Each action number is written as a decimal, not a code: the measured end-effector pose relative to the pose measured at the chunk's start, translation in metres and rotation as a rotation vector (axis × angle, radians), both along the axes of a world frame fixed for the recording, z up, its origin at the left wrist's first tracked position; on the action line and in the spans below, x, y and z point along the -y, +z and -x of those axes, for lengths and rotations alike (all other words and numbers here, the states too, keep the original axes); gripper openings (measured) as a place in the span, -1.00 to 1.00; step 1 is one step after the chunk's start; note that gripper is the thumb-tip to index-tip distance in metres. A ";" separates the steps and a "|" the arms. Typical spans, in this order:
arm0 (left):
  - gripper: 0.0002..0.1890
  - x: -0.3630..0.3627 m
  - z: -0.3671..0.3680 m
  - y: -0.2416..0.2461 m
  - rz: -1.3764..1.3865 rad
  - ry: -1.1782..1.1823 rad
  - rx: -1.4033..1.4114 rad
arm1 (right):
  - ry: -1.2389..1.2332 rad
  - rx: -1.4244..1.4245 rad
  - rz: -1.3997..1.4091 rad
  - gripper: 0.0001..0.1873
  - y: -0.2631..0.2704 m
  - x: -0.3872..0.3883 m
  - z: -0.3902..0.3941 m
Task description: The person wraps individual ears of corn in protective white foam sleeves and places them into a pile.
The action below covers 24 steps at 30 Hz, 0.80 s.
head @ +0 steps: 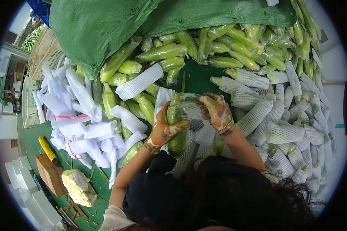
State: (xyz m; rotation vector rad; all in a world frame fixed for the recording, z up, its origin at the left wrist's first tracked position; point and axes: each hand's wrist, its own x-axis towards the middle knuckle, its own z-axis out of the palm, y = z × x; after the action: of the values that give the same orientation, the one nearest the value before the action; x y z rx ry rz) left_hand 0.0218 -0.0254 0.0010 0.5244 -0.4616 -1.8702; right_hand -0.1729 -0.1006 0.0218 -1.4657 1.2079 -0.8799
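Observation:
My left hand (pixel 164 128), in a camouflage-patterned glove, grips a long green gourd-like vegetable (pixel 177 144) held nearly upright before my body. Clear plastic film (pixel 192 108) stretches from its upper part to my right hand (pixel 217 112), gloved alike, whose fingers pinch the film. White foam net sleeves lie around; one sleeve (pixel 164 96) is just beyond my left hand, and another (pixel 140 81) rests on film-wrapped vegetables (pixel 146 108). To the right of my right hand are many vegetables in foam net sleeves (pixel 254 112).
Film-wrapped green vegetables (pixel 234 43) are heaped at the back, partly under a green woven sheet (pixel 104 26). Loose foam sleeves (pixel 75 106) pile up at left. On the green floor are a cardboard box (pixel 50 173), a yellow tube (pixel 47 148) and a wrapped bundle (pixel 78 187). A plastic crate (pixel 44 57) stands at upper left.

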 end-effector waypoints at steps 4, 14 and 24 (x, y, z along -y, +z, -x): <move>-0.35 0.000 0.009 -0.005 0.021 0.147 0.588 | 0.098 0.203 -0.301 -0.58 -0.001 -0.002 0.006; -0.35 -0.012 -0.006 -0.014 -0.031 0.246 0.539 | 0.278 -0.029 -0.181 -0.71 0.077 -0.016 0.019; -0.35 -0.028 -0.003 0.000 -0.021 0.084 0.432 | 0.219 0.239 0.077 -0.81 0.004 0.024 -0.028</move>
State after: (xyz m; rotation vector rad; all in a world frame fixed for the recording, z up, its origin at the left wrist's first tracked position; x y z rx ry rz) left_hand 0.0246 0.0022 0.0012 0.9550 -0.6917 -1.6819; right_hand -0.1448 -0.1249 0.0259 -1.4753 0.8289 -0.9283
